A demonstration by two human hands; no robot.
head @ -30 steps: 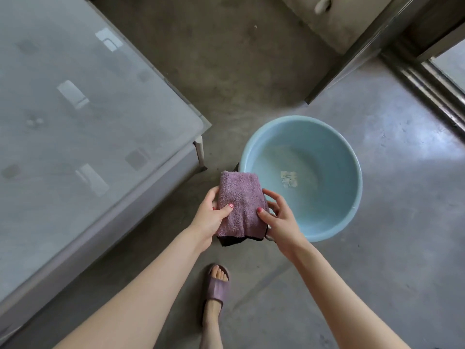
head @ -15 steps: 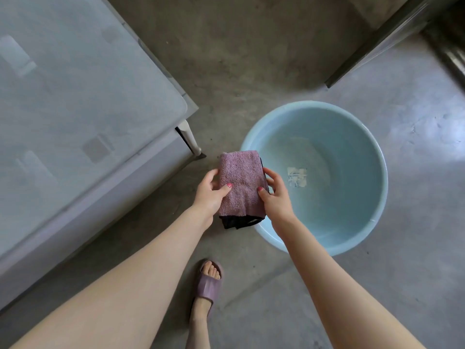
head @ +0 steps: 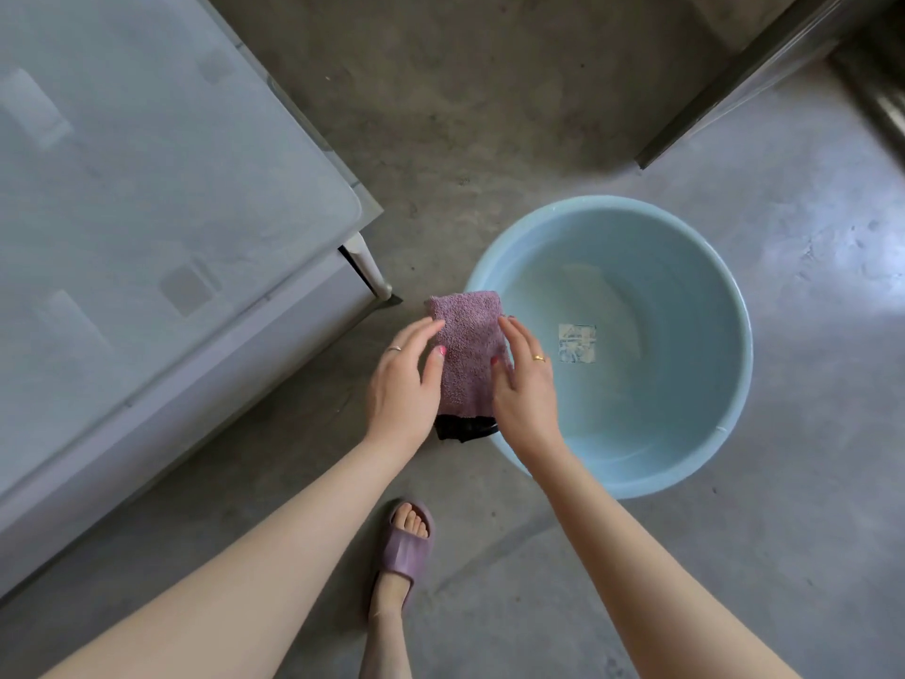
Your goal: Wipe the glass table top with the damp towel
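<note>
**Inspector:** How is the towel held?

**Assessor:** The folded purple towel (head: 467,357) is pinched from both sides. The left hand (head: 404,384) has its thumb laid on the top face and its fingers along the left edge; the right hand (head: 526,384) grips the right edge in the same way. A dark layer is seen hanging out below the fold. The towel is held in the air over the near left rim of the basin (head: 725,409), well apart from the table top (head: 147,188).

**Inspector:** How is the step to be done well?

**Assessor:** The fold should be kept flat and compact, and any drip is best let fall into the basin before the towel is carried left. Whether it is wrung enough cannot be judged. The dark loose layer is best tucked in so that it is not dragged across the glass.

**Inspector:** What lies around?

**Assessor:** A concrete floor (head: 489,115) is noted, a slippered foot (head: 404,546) just behind the hands, and a dark frame (head: 734,80) at the upper right. The table corner (head: 360,213) and its leg (head: 367,267) stand between towel and glass, and should be cleared by lifting.
</note>
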